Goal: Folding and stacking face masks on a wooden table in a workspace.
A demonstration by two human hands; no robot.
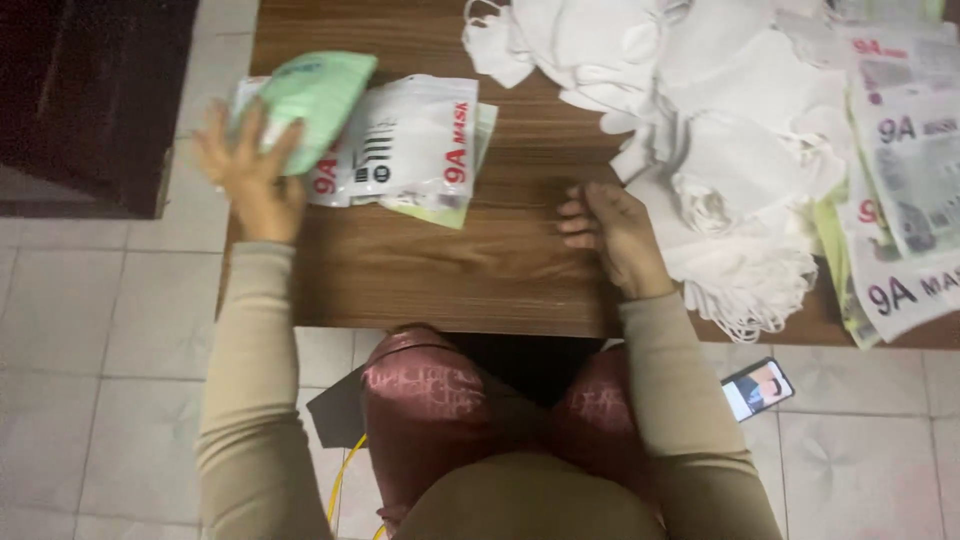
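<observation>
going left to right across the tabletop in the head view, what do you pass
left hand on a green packet → white printed packets → right hand resting on the wooden table → heap of white masks → stack of printed packets

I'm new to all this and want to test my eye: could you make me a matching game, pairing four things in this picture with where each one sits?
Things:
1. green packet
2. pile of white masks
3. phone
4. right hand

Places:
A. on the tiled floor, beside the person's right leg
B. resting on the wooden table, at the edge of the mask pile
C. under the left hand, at the table's left end
D. spread over the table's far right part

Pairs: 1-C, 2-D, 3-A, 4-B
</observation>
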